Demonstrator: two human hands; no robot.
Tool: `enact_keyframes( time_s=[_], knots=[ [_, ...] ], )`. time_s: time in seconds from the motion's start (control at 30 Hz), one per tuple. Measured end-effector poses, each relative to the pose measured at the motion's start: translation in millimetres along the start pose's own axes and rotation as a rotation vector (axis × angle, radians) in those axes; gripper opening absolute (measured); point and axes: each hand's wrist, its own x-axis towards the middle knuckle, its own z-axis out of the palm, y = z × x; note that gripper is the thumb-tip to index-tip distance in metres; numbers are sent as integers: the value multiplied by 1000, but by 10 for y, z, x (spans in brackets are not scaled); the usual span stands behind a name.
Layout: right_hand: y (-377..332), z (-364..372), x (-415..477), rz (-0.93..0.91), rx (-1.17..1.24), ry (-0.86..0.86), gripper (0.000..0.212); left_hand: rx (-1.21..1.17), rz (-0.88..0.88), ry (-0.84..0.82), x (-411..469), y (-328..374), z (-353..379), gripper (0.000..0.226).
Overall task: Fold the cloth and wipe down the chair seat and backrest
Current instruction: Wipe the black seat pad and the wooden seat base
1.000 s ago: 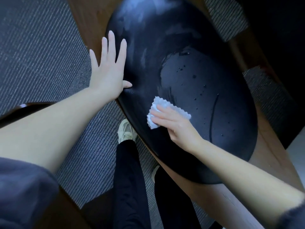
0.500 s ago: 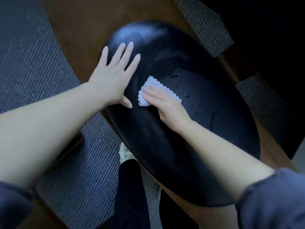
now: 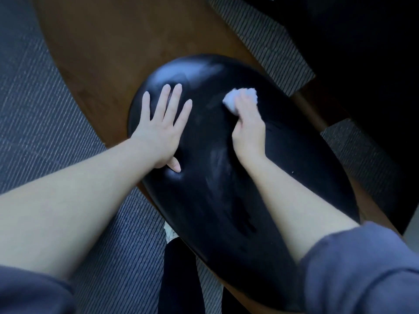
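Right hand (image 3: 248,130): grips the bunched white cloth (image 3: 235,99) near the far edge of the chair seat (image 3: 226,200).
Left hand (image 3: 161,128): flat, fingers spread, pressing the seat's far-left end.
Seat axis: far-left to near-right; most lies nearward of the cloth.

The left hand (image 3: 162,126) lies flat with fingers spread on the black seat (image 3: 226,200), near its far left edge. The right hand (image 3: 248,129) grips a bunched white cloth (image 3: 235,99) against the seat's far right edge. Brown wood (image 3: 113,53) and striped grey carpet (image 3: 34,109) surround the seat.
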Motion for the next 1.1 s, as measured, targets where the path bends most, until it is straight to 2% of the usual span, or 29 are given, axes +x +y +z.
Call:
enact_keyframes(
  time_s=[0.07,0.1,0.13,0.2,0.23,0.27,0.3,0.33,0.4,0.43,0.47,0.5,0.6,0.63,0.7,0.8,0.83,0.9,0.97,1.0,1.07,1.1],
  knots=[
    [-113,39,205,224,153,194,58,7,-21,-76,-2,32,-66,149],
    [-243,81,186,210,178,194,56,-30,-26,-61,-2,30,-44,149],
    [-384,116,83,74,154,160,49,-30,-19,-45,12,27,-1,148],
    [-348,158,-278,-213,141,-43,42,-18,-4,-65,-10,13,-55,146],
    [-245,88,-364,-289,86,-131,45,-16,2,-63,-9,9,-45,146],
    [-106,2,-321,-277,28,-175,47,-34,-12,-49,8,15,-29,146],
    [36,-31,-208,-179,-8,-170,47,-41,-24,-69,9,11,-44,146],
    [145,-46,-42,-35,0,-80,46,-43,-22,-84,13,9,-47,147],
    [180,-99,258,266,100,240,45,-31,-9,-100,27,7,-41,149],
    [101,-70,318,355,99,284,43,-39,-27,-107,42,6,-44,149],
    [-59,-41,290,366,102,223,42,-38,-42,-109,53,10,-39,150],
    [-224,9,196,267,114,121,41,-31,-50,-125,46,17,-57,150],
    [-366,127,-256,-209,126,-80,42,-34,-60,-144,47,36,-114,149],
    [-250,65,-254,-231,89,-121,42,-33,-64,-153,48,42,-127,149],
    [120,-60,-95,-84,49,-1,39,-21,-76,-174,45,49,-137,149],
    [552,-264,194,385,4,291,41,-11,-89,-207,79,50,-124,149],
    [531,-284,252,468,-22,327,38,-8,-92,-216,87,49,-132,149],
    [305,-205,219,378,36,246,22,-6,-97,-228,82,59,-148,149],
    [-67,-88,-103,33,26,-71,37,-1,-97,-220,81,50,-141,149],
    [-139,-17,-284,-141,9,-153,42,-3,-96,-219,74,45,-141,149],
    [-17,-30,-418,-317,20,-164,43,-5,-89,-216,67,40,-144,149],
    [119,-92,-365,-283,25,-137,44,-2,-86,-215,72,41,-146,149]
  ],
)
